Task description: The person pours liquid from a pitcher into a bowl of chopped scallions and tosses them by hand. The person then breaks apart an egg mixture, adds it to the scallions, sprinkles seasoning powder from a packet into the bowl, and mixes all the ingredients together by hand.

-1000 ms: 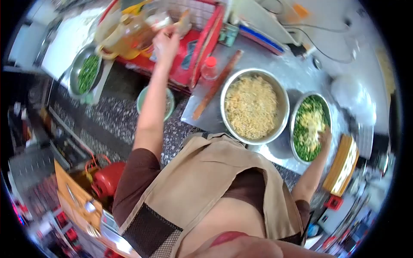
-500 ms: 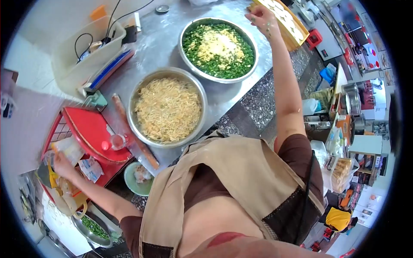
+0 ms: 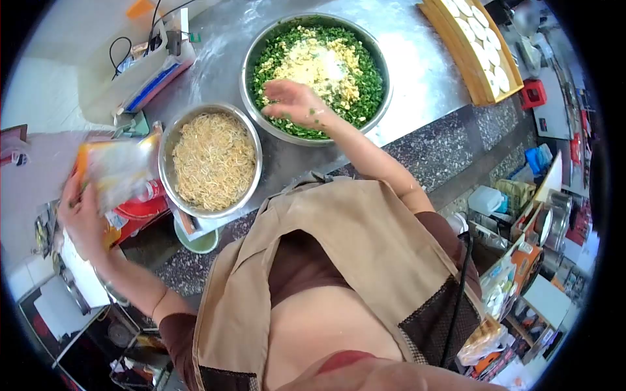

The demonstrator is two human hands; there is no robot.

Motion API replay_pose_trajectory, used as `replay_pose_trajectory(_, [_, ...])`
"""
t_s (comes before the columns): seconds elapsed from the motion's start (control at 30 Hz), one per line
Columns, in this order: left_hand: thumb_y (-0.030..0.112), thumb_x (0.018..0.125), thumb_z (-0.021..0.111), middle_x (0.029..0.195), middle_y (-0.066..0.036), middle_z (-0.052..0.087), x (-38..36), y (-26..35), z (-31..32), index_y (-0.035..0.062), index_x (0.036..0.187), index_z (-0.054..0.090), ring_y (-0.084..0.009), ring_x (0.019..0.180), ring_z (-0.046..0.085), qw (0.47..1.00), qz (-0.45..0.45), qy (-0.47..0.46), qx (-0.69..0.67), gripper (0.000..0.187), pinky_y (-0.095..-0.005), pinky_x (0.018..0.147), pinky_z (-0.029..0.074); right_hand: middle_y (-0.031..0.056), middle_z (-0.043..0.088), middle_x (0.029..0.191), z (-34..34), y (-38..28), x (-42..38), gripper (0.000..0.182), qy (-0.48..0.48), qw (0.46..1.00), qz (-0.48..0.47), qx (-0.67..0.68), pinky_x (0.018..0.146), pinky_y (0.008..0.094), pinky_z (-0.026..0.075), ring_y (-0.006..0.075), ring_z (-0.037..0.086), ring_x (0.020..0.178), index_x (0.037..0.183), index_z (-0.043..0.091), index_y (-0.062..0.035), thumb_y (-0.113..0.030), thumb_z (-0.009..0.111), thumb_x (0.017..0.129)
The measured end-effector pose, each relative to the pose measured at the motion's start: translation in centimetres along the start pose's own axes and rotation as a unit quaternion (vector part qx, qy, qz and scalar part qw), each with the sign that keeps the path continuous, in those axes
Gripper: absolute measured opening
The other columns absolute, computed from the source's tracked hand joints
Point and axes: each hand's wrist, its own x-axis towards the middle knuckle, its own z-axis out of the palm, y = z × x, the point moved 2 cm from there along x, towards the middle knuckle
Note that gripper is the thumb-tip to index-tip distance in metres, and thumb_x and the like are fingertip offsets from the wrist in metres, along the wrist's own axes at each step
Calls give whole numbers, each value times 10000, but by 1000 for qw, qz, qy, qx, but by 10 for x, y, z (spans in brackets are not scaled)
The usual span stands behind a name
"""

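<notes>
At the left, my left hand (image 3: 83, 218) grips a clear plastic bag (image 3: 120, 171) with orange and yellow edges and whitish contents; the bag is slightly blurred. My right hand (image 3: 295, 104) hovers palm-side over a large steel bowl (image 3: 386, 98), fingers apart, with green bits stuck to it. That bowl holds chopped greens (image 3: 368, 81) topped with yellow crumbled pieces and white powder. Between my hands stands a second steel bowl (image 3: 255, 159) full of pale, thin strands (image 3: 214, 161).
A wooden tray (image 3: 479, 88) of white dough rounds lies at the table's far right. Behind the left side is a plastic bin (image 3: 140, 81) with cables. A green basin (image 3: 199, 242) sits below the metal table (image 3: 417, 85); shelves with goods stand at the right.
My left hand has lifted the plastic bag up from the red-topped area. My right hand has moved from beside the dough tray to over the greens. The view has shifted.
</notes>
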Motion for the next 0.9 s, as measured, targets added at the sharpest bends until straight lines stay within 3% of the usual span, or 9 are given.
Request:
replay_pose_trajectory(0.17, [28,717,606,774,-41,589,-44,126,129,-45,913,593,-65,641,527,956,13,-62,-286,210,-171,529,408,149,453,1174,-5,-25,-32,642,-90,954,-71,278,899,349,384,267,477,1043,1206,345,-10,-178,678,683])
replay_pose_trajectory(0.2, [30,722,596,777,-35,592,-44,145,150,-53,918,591,-63,632,515,940,15,-84,-331,212,-179,528,409,120,473,1135,-21,-18,-30,630,-98,992,-4,74,851,351,428,253,513,990,1198,344,-18,-177,677,687])
replay_pose_trajectory(0.23, [46,728,590,765,-35,598,-40,160,167,-55,914,593,-61,636,518,928,50,-103,-354,211,-184,535,413,120,473,1135,-25,-14,-35,630,-102,992,-7,71,851,351,428,253,513,990,1198,344,-18,-177,677,687])
replay_pose_trajectory(0.3, [80,738,579,733,-33,605,-32,184,190,-55,906,597,-54,640,517,922,77,-132,-355,216,-186,551,414,98,504,1099,-34,-4,-45,523,-58,838,-101,533,745,374,486,220,511,987,1178,375,-60,-157,628,730])
replay_pose_trajectory(0.43, [137,744,583,677,-27,607,-18,200,216,-45,894,602,-45,626,508,915,90,-159,-360,236,-177,563,404,89,528,1045,-52,3,-60,459,-13,852,-79,517,694,373,507,209,530,944,1140,403,-67,-131,615,737])
replay_pose_trajectory(0.5, [135,756,577,704,-38,613,-10,192,229,-43,906,601,-56,645,526,909,117,-146,-373,234,-183,589,418,90,529,1026,-65,2,-58,418,144,894,-110,410,658,367,518,209,534,926,1121,411,-77,-112,600,749])
replay_pose_trajectory(0.57, [134,767,571,731,-50,618,-8,178,233,-41,918,600,-68,665,544,904,138,-135,-381,233,-189,614,431,88,532,1000,-85,-8,-63,389,296,871,-126,372,653,355,517,218,537,912,1108,423,-69,-72,582,753])
replay_pose_trajectory(0.7, [123,818,519,840,-94,617,-26,148,218,-17,958,593,-120,766,587,872,17,-132,-472,211,-222,723,464,89,530,999,-114,-32,-82,369,297,857,-271,322,649,313,506,210,534,916,1103,418,-26,-51,564,765])
replay_pose_trajectory(0.9, [120,822,515,839,-81,614,-65,76,212,-27,942,594,-117,761,583,910,-74,-171,-370,206,-222,705,458,92,548,994,-113,1,-57,432,358,864,-230,269,788,284,457,181,544,891,1058,459,4,107,604,665])
